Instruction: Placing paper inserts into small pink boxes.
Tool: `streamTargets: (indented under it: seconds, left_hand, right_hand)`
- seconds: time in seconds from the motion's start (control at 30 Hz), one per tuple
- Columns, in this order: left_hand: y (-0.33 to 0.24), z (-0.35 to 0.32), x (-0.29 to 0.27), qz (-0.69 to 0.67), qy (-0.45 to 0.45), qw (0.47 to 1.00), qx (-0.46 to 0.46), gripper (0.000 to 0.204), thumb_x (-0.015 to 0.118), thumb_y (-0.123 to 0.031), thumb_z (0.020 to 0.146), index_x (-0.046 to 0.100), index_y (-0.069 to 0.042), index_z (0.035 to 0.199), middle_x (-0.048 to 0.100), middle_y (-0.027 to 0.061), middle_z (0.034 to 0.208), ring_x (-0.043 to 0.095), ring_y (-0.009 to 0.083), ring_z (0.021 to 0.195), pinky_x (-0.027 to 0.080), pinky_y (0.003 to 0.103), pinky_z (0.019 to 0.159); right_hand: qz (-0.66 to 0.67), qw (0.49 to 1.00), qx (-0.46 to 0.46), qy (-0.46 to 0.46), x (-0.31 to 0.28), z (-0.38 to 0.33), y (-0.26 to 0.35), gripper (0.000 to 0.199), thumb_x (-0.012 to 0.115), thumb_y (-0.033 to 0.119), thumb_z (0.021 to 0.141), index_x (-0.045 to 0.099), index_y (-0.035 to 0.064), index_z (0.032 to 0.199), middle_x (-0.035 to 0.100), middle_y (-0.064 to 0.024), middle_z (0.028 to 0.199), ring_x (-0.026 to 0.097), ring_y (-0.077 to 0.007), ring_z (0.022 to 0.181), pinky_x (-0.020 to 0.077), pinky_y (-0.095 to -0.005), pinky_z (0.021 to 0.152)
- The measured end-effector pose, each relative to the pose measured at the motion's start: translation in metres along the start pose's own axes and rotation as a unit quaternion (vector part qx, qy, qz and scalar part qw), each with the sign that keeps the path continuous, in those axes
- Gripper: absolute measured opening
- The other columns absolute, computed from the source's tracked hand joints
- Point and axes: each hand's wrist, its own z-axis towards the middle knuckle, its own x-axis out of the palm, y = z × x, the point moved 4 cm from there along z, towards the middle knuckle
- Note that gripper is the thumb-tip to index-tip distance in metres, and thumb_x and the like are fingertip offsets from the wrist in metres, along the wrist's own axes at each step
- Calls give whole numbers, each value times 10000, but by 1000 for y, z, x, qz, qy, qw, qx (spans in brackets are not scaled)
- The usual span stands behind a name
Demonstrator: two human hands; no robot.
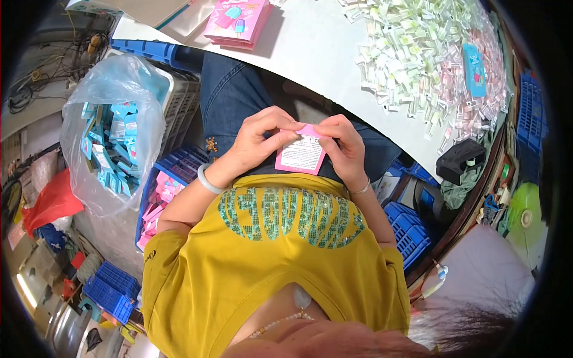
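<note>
Between both hands, above my lap, is a small flat pink packet with a white printed panel facing up. My left hand pinches its upper left corner between thumb and fingers. On the upper right corner, my right hand grips in the same way, thumb on the near face. The packet's top edge lies partly under my fingertips. At the table's edge ahead sits a stack of pink cards or boxes with ice-lolly pictures.
Many small clear tubes heap on the white table, a blue packet on them. Left stands a plastic bag of blue packets, beside a blue crate of pink packets. A black box is at the table's right edge.
</note>
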Motion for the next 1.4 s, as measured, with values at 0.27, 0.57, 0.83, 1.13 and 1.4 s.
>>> streamTargets:
  seconds: [0.27,0.57,0.83,1.13,1.4]
  left_hand:
    - [-7,-1,4,35,-30,996,-73,156,695,-118,848,682,-13,962,639,69,860,590,90,670,471,218,585]
    - [-5,10,-1,-65,27,974,-217,132,665,-123,891,654,4,927,652,24,828,587,67,758,481,219,672]
    - [-4,9,-1,-100,28,963,-248,115,641,-115,910,624,-2,900,626,8,813,568,54,750,467,207,673]
    - [-2,8,-1,-103,19,966,-238,143,606,-143,941,610,-6,904,646,29,857,568,58,773,470,210,700]
    - [-6,10,-2,-71,33,972,-220,163,609,-160,940,615,1,922,649,30,845,568,55,740,472,207,650]
  right_hand:
    - [-76,995,56,-28,1,4,11,180,641,-45,829,633,2,1002,586,-61,899,548,-135,792,438,-240,705]
    - [-31,992,120,-28,-6,19,18,50,685,36,822,673,16,866,615,-63,745,576,-121,668,444,-237,609]
    - [-143,987,59,-43,-4,15,13,80,693,57,806,676,60,885,649,-58,798,599,-190,734,467,-296,698]
    - [-150,989,3,-8,-10,13,16,178,689,68,802,677,62,980,663,-80,906,600,-248,857,472,-341,790]
    - [-66,990,123,-18,-8,15,13,153,670,111,847,673,34,980,678,-62,867,618,-172,792,483,-282,722]
